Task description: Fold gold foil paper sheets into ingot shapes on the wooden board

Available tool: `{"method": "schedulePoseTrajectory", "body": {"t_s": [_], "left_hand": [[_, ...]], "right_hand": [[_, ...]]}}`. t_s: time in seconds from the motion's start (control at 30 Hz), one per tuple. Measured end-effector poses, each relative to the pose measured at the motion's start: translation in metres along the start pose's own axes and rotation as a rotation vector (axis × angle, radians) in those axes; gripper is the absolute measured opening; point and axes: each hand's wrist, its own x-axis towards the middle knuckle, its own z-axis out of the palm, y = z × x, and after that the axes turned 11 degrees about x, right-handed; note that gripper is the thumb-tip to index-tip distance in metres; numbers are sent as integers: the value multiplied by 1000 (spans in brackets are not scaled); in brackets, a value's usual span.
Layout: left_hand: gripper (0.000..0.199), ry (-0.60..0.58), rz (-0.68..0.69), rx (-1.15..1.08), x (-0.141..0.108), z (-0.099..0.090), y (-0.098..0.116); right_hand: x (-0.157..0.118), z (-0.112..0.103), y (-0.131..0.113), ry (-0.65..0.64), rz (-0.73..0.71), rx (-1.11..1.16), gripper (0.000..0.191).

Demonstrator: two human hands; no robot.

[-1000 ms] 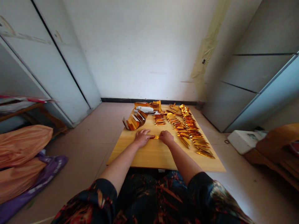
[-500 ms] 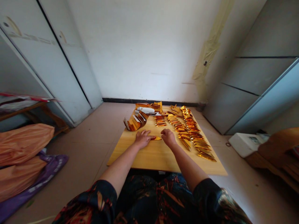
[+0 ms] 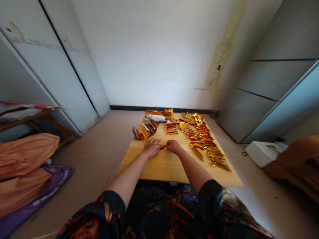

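A small piece of folded gold foil paper (image 3: 163, 148) lies on the wooden board (image 3: 152, 169), mostly hidden between my hands. My left hand (image 3: 151, 148) rests on the board with fingers partly spread, its thumb and index side holding the left end of the foil paper down. At the other end, my right hand (image 3: 174, 146) has its fingers closed in a pinch on the paper. Just beyond my left hand stands a curved stack of gold foil sheets (image 3: 146, 129) with pale edges. Right of my right hand lie rows of folded gold foil pieces (image 3: 198, 153).
A short row of folded pieces (image 3: 171, 129) lies beyond my hands, near a white roll-like item (image 3: 156, 118). A white wall rises behind the board. Grey cabinets (image 3: 72, 66) stand left, a grey fridge-like cabinet (image 3: 269, 79) right. Orange and purple bags (image 3: 27, 156) lie at left.
My right hand has moved left and down onto the foil paper, closing the gap to my left hand. My left hand stays in place.
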Motion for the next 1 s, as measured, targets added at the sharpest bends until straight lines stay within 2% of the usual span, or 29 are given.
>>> {"method": "schedulePoseTrajectory", "body": {"t_s": [0.17, 0.3, 0.53, 0.7, 1.0], "left_hand": [[36, -30, -38, -24, 3, -4, 3], [32, 0, -63, -41, 4, -4, 7], [29, 13, -111, -75, 7, 1, 10], [31, 5, -123, -105, 8, 0, 11], [31, 1, -120, -93, 5, -1, 11]], "right_hand": [[-1, 1, 6, -29, -11, 89, 13], [-3, 3, 7, -31, 10, 175, 13], [-3, 1, -2, -18, 89, 101, 24], [-3, 0, -5, -28, 105, 80, 24], [0, -5, 9, -21, 121, 99, 17]]}}
